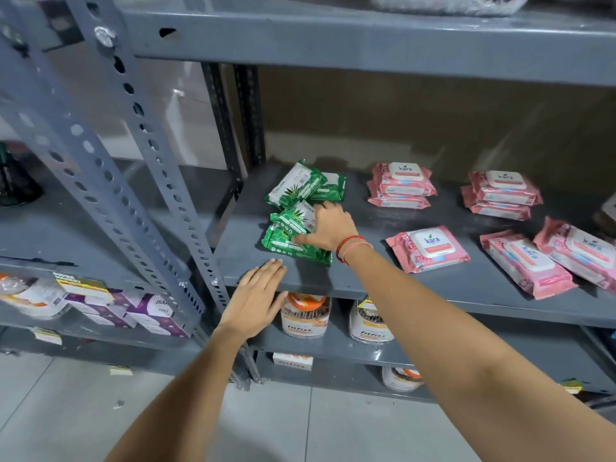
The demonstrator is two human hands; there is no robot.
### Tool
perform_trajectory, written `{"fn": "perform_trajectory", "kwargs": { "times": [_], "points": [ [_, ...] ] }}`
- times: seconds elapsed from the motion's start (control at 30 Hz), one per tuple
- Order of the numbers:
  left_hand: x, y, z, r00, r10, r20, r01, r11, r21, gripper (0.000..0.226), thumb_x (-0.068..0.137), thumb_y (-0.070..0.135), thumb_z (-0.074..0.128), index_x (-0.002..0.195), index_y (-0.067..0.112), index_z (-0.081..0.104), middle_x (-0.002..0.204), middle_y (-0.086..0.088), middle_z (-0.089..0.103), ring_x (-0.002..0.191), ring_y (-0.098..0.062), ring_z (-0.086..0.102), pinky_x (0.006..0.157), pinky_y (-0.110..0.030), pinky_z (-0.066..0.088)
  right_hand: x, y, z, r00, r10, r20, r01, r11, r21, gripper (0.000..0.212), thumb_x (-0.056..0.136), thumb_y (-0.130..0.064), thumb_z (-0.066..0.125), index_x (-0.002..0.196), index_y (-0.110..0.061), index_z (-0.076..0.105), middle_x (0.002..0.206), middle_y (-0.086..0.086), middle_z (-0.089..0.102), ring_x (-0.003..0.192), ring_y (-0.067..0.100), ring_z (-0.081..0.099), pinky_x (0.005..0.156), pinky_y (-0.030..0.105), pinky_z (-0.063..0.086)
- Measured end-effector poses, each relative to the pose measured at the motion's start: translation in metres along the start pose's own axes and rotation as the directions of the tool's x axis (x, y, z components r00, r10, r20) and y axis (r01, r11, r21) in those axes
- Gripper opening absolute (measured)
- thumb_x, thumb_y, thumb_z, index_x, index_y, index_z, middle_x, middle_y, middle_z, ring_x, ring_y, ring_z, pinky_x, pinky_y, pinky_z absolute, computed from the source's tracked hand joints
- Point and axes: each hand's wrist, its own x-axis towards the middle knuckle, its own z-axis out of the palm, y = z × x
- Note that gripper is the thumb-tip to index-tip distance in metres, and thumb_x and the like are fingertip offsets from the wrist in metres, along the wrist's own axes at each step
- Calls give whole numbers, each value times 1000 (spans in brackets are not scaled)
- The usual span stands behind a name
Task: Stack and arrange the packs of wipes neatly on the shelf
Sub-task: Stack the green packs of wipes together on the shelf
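Head view: our right hand (328,226) grasps loose green packs (293,225), left hand (258,295) flat and empty at 7 o'clock; they may slide off the shelf (400,281) edge.

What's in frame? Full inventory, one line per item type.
green wipe packs: about four, green with white print, jumbled pile at the left of the middle shelf
pink wipe packs: seven, pink with white lids; two stacks of two at the back, three lying singly nearer the front, right of the green ones
jars: at least three, white and orange, on the shelves below
purple boxes: several, purple and white, lower shelf of the left rack
shelving racks: two, grey metal with perforated uprights
floor: light tiles
left hand: open, flat, at the shelf's front edge
right hand: on the green pile, red thread at the wrist
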Motion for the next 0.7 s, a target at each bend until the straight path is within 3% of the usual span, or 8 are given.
{"fn": "perform_trajectory", "kwargs": {
  "times": [0.13,0.27,0.4,0.53,0.7],
  "points": [
    [0,-3,6,997,-74,-12,74,997,19,56,95,39,34,137,2,38,144,-14,43,134,-26,38,110,-43,29,8,-5,-9,997,31,72,-28,999,-43,85,69,-72,64,120,-5,53,136,16,47,129,35,38,103,50,36],
    [2,0,8,994,-104,-39,103,994,-24,50,93,28,53,136,2,41,141,-14,45,132,-27,41,109,-44,29,15,-13,-15,986,45,159,-30,995,-95,64,72,-54,72,112,-7,56,124,15,54,123,35,44,98,45,40],
    [3,-1,8,993,-113,-37,111,993,-50,50,92,24,56,135,3,42,142,-13,45,132,-26,40,110,-44,27,24,-20,-21,975,-20,219,49,991,-127,60,70,-44,77,112,-6,57,119,13,57,115,33,50,92,40,46],
    [3,-1,7,992,-122,-22,121,991,-61,49,92,24,55,135,4,42,142,-12,44,133,-25,39,111,-43,24,31,-23,-20,946,-112,303,161,977,-141,74,69,-41,78,128,-6,50,126,12,54,122,31,44,98,42,47],
    [3,0,7,992,-126,-22,124,990,-67,50,93,25,54,136,5,40,143,-11,43,133,-25,38,111,-42,22,30,-16,-17,938,-168,302,212,970,-119,91,72,-42,77,145,-12,32,142,12,44,134,34,33,108,47,36]
  ]
}}
